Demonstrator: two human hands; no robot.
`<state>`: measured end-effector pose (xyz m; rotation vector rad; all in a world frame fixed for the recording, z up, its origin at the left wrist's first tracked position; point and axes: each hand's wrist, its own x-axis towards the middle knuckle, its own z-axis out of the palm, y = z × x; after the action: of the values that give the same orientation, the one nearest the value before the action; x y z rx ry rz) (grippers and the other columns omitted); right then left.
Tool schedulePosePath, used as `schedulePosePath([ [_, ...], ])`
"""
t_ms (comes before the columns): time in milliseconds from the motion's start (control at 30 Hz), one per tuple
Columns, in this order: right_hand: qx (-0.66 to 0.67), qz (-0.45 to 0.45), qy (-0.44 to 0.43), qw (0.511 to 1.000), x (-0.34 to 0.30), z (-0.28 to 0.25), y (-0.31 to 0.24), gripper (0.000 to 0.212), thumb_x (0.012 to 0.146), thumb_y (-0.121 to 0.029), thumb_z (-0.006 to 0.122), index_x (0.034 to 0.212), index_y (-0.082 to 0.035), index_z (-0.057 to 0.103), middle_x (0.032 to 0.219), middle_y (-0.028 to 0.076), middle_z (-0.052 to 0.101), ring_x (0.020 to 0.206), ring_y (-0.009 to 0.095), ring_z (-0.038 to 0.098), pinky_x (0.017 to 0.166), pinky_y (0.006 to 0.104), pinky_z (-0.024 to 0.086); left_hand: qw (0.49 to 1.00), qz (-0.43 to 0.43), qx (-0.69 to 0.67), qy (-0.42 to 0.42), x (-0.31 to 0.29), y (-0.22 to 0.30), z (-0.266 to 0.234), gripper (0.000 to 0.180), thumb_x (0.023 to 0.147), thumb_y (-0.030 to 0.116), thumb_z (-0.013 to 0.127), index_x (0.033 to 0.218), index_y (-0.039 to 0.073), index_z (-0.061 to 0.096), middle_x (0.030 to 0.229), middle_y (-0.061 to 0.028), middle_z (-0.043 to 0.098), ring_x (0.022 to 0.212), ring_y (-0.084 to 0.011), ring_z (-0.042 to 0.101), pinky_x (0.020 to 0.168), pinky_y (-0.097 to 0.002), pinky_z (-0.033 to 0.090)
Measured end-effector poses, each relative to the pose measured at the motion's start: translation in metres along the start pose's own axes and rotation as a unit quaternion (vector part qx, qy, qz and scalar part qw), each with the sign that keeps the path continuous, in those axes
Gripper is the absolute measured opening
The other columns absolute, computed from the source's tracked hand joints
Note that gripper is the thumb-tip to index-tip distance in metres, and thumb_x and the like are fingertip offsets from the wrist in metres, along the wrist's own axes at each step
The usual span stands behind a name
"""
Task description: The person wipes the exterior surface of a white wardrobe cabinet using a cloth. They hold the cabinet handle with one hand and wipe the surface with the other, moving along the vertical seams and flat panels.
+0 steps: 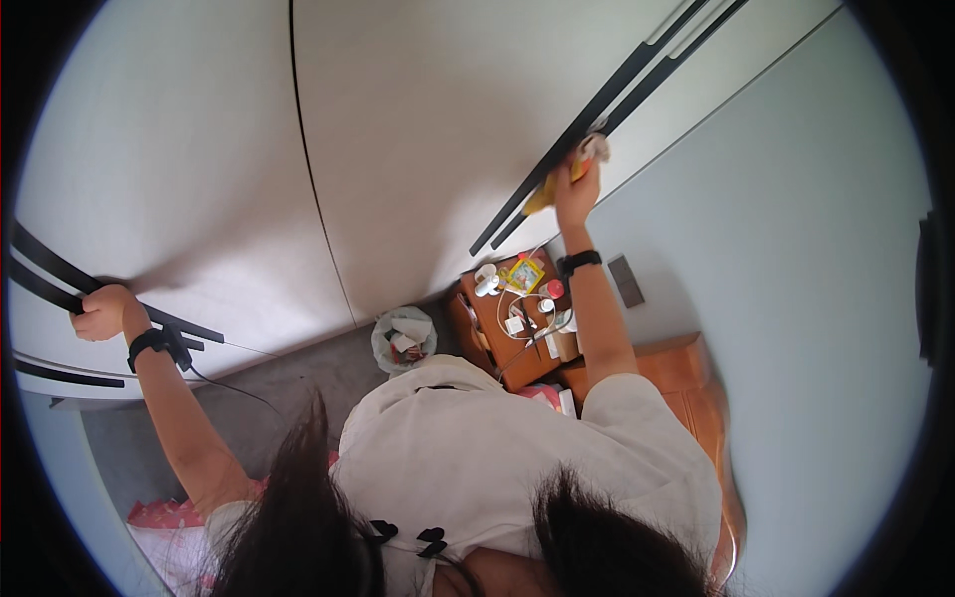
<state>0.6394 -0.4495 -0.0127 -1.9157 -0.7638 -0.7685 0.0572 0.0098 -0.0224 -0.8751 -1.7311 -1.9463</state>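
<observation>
My right hand is raised and closed on a yellow cloth, pressing it against a long black handle strip on a white wardrobe door. My left hand is stretched out to the left, its fingers curled around another black handle strip on the neighbouring white door. A black band is on each wrist.
Below stands a wooden bedside table with white cables, small bottles and a yellow box on top. A bin lined with a white bag sits on the grey floor beside it. A pale blue wall is at right.
</observation>
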Motion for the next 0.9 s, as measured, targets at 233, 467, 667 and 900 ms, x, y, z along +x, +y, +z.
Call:
schedulePosePath([
  [233, 0.037, -0.078, 0.15, 0.985, 0.126, -0.037, -0.078, 0.035, 0.081, -0.011, 0.061, 0.114, -0.005, 0.054, 0.097, 0.015, 0.064, 0.087, 0.035, 0.063, 0.077, 0.0393, 0.05, 1.0, 0.002, 0.017, 0.002, 0.001, -0.006, 0.006, 0.035, 0.08, 0.022, 0.038, 0.098, -0.002, 0.055, 0.096, -0.02, 0.053, 0.09, -0.0387, 0.05, 0.078, -0.0532, 0.043],
  [467, -0.063, -0.182, 0.21, 0.959, 0.141, -0.025, -0.091, 0.034, 0.076, -0.002, 0.055, 0.11, -0.004, 0.056, 0.097, 0.011, 0.054, 0.082, 0.035, 0.057, 0.07, 0.0396, 0.048, 0.999, 0.025, 0.003, 0.03, 0.006, -0.018, 0.011, 0.034, 0.08, 0.024, 0.039, 0.095, -0.002, 0.056, 0.093, -0.0203, 0.054, 0.085, -0.0402, 0.051, 0.075, -0.0549, 0.043],
  [667, -0.098, -0.121, 0.142, 0.978, 0.065, 0.009, -0.04, 0.041, 0.074, 0.003, 0.049, 0.115, 0.0, 0.05, 0.106, 0.02, 0.051, 0.098, 0.043, 0.052, 0.083, 0.045, 0.045, 1.0, 0.009, -0.01, 0.016, 0.001, -0.007, 0.006, 0.036, 0.08, 0.024, 0.04, 0.097, -0.003, 0.056, 0.096, -0.0229, 0.056, 0.086, -0.043, 0.051, 0.075, -0.0563, 0.042],
  [900, -0.042, -0.035, -0.051, 0.997, -0.025, 0.008, 0.016, 0.06, 0.08, -0.003, 0.065, 0.135, -0.001, 0.039, 0.132, 0.02, 0.049, 0.123, 0.037, 0.047, 0.103, 0.039, 0.037, 0.999, -0.023, -0.028, -0.018, -0.004, 0.027, -0.015, 0.038, 0.075, 0.019, 0.04, 0.101, -0.005, 0.054, 0.096, -0.0223, 0.054, 0.087, -0.0414, 0.05, 0.076, -0.0536, 0.041],
])
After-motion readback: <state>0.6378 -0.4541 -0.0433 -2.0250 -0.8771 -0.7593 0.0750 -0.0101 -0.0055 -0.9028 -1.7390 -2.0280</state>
